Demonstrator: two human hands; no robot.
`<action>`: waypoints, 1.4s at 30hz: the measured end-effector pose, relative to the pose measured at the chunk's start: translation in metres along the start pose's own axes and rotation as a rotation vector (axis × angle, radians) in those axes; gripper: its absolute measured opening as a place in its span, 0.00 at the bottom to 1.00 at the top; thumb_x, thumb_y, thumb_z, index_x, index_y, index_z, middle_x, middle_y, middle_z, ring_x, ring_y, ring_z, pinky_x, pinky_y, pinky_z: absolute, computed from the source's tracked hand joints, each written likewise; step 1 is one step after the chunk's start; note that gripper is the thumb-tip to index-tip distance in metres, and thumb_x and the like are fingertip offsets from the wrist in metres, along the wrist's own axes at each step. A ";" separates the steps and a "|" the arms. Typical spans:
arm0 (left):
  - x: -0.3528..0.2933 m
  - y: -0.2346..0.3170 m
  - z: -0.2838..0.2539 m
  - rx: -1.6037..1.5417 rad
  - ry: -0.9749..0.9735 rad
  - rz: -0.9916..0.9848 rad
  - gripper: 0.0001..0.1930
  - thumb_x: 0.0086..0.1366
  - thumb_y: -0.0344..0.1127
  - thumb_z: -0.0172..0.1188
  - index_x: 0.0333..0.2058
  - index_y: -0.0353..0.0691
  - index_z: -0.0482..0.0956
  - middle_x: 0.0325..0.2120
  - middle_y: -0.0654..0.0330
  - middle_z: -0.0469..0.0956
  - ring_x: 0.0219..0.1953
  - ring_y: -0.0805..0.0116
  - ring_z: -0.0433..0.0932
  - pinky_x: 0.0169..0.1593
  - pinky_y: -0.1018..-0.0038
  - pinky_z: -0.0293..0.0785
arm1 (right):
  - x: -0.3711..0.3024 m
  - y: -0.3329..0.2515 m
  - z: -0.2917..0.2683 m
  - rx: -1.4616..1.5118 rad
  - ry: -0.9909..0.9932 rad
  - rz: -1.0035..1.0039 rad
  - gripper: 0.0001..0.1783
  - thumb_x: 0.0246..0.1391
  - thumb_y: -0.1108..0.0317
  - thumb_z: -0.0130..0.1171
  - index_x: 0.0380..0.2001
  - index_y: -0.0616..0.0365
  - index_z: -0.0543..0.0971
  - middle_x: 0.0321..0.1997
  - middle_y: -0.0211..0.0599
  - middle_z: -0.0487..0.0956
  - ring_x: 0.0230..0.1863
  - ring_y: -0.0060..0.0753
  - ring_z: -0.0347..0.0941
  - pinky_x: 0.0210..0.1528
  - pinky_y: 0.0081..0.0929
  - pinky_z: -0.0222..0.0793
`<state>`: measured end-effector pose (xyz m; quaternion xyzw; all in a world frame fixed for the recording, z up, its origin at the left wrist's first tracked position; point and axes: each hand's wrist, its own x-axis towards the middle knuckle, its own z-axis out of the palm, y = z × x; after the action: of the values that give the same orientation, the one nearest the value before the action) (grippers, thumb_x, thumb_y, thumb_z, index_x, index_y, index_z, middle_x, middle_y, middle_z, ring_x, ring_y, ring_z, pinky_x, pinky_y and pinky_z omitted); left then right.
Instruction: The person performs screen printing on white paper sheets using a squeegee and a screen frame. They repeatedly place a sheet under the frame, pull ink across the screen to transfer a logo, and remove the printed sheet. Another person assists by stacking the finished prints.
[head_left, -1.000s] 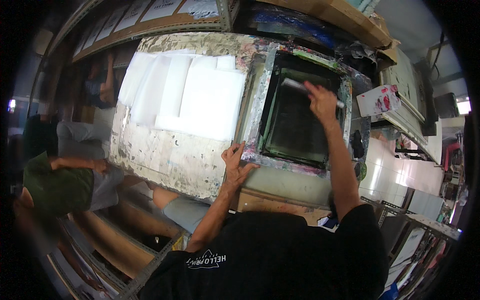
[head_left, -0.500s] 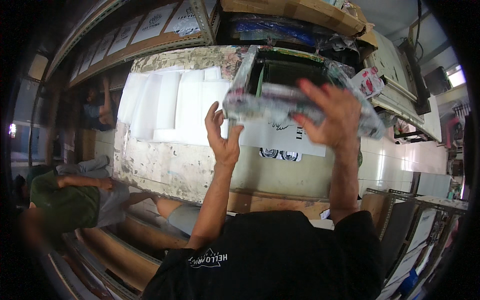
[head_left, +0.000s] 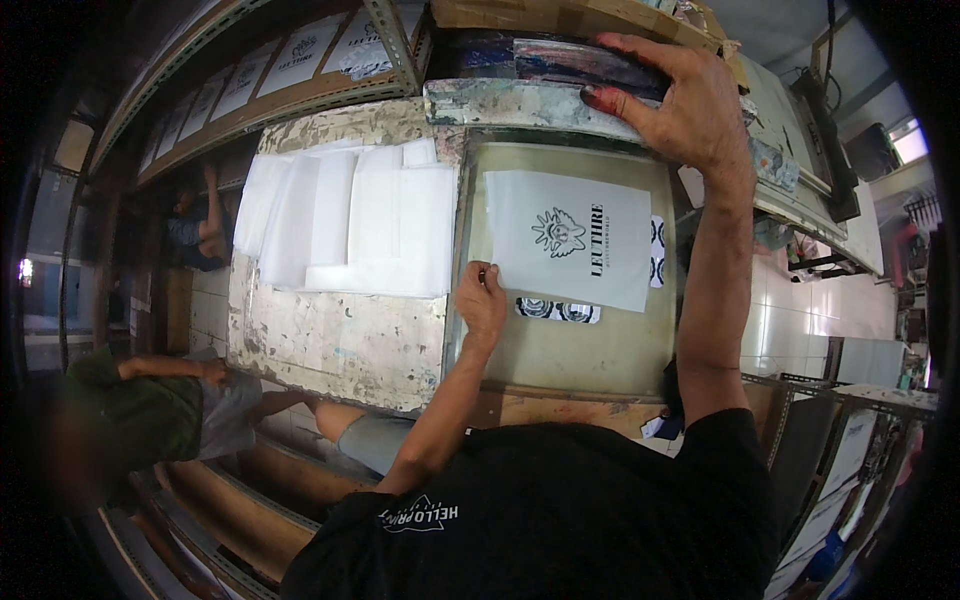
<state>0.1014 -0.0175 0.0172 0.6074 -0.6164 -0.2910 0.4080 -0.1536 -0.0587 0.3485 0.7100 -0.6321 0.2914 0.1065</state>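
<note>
Left hand — now pinching printed sheet | right hand — frame lifted higher

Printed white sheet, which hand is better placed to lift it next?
Probably the left hand: its fingers are at the left edge of the printed sheet, whereas the right hand is beyond it, holding the raised frame.

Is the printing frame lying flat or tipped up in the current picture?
Tipped up: the printing frame stands raised, its edge in the right hand, and the printed sheet in front is uncovered.
</note>
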 end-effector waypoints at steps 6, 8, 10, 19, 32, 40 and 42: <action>0.050 -0.002 -0.064 -0.177 0.121 0.003 0.05 0.69 0.30 0.58 0.34 0.37 0.74 0.25 0.64 0.73 0.25 0.76 0.72 0.27 0.77 0.71 | 0.001 0.008 0.005 0.007 0.074 -0.055 0.30 0.42 0.41 0.72 0.47 0.44 0.85 0.38 0.43 0.86 0.39 0.48 0.82 0.44 0.38 0.77; 0.063 -0.002 -0.108 -0.366 0.162 -0.080 0.04 0.70 0.32 0.57 0.35 0.39 0.74 0.27 0.67 0.73 0.28 0.79 0.71 0.25 0.81 0.70 | 0.000 0.005 0.005 0.007 0.049 -0.027 0.31 0.41 0.42 0.73 0.48 0.44 0.85 0.38 0.43 0.86 0.39 0.49 0.82 0.44 0.38 0.76; 0.073 -0.025 -0.156 -0.327 0.275 -0.043 0.04 0.71 0.32 0.57 0.36 0.40 0.74 0.29 0.66 0.73 0.28 0.78 0.71 0.25 0.80 0.71 | -0.002 0.001 0.003 0.026 0.044 -0.024 0.30 0.41 0.44 0.73 0.48 0.45 0.85 0.38 0.43 0.86 0.40 0.49 0.82 0.45 0.39 0.76; 0.075 -0.142 -0.340 -0.017 0.700 -0.115 0.07 0.70 0.33 0.57 0.38 0.34 0.74 0.31 0.62 0.75 0.30 0.74 0.73 0.26 0.77 0.73 | -0.009 0.001 0.003 0.096 0.032 -0.014 0.29 0.42 0.52 0.75 0.50 0.46 0.84 0.42 0.43 0.86 0.44 0.45 0.83 0.49 0.35 0.75; 0.099 -0.108 -0.221 0.588 0.494 0.429 0.15 0.56 0.38 0.70 0.40 0.38 0.83 0.40 0.54 0.81 0.46 0.51 0.77 0.49 0.58 0.71 | -0.011 0.008 0.006 0.105 0.016 -0.006 0.30 0.43 0.50 0.75 0.51 0.46 0.84 0.43 0.42 0.86 0.46 0.43 0.82 0.53 0.35 0.74; 0.140 -0.102 -0.124 0.653 0.237 0.106 0.06 0.55 0.36 0.70 0.34 0.48 0.87 0.37 0.63 0.81 0.44 0.59 0.75 0.49 0.60 0.64 | -0.008 0.005 0.005 0.135 -0.005 0.012 0.30 0.42 0.50 0.75 0.50 0.46 0.84 0.43 0.44 0.86 0.44 0.44 0.82 0.51 0.35 0.75; 0.148 -0.110 -0.129 0.619 0.224 0.123 0.04 0.55 0.35 0.69 0.31 0.47 0.87 0.35 0.62 0.80 0.43 0.59 0.75 0.48 0.60 0.64 | -0.008 0.006 0.005 0.128 0.004 -0.002 0.30 0.42 0.50 0.75 0.50 0.46 0.84 0.43 0.44 0.85 0.43 0.45 0.82 0.50 0.35 0.74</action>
<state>0.2785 -0.1565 0.0094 0.6924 -0.6623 0.0038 0.2861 -0.1586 -0.0554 0.3387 0.7154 -0.6113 0.3326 0.0626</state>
